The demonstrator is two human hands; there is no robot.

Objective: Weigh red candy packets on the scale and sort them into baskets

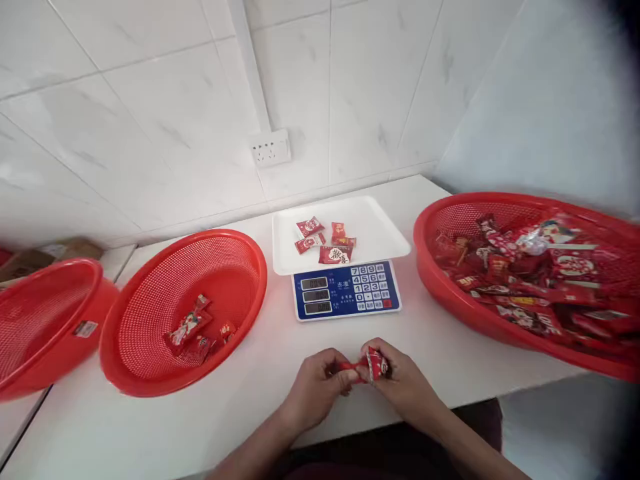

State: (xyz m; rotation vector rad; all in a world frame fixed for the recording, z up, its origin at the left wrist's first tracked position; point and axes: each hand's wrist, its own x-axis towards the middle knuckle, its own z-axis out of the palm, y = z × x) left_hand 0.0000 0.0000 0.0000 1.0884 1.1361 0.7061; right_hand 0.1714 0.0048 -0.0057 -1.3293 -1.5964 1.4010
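Observation:
Close to the table's front edge, my left hand (316,387) and my right hand (406,385) meet. Both are closed on red wrapped candy (378,364), whose printed wrapper shows between my right thumb and fingers. My left fingers pinch a thin red part beside it; whether this is the same piece I cannot tell. Just beyond my hands stands a blue and white digital scale (346,288). Its white tray (373,230) carries several red candy packets (336,255), lying flat and loosely grouped on the left half.
On the right, a large red basket (425,267) is heaped with candy packets. A red basket (150,267) on the left holds a few packets. Farther left stands another red basket (50,287). A socket (271,148) is fixed to the tiled wall behind.

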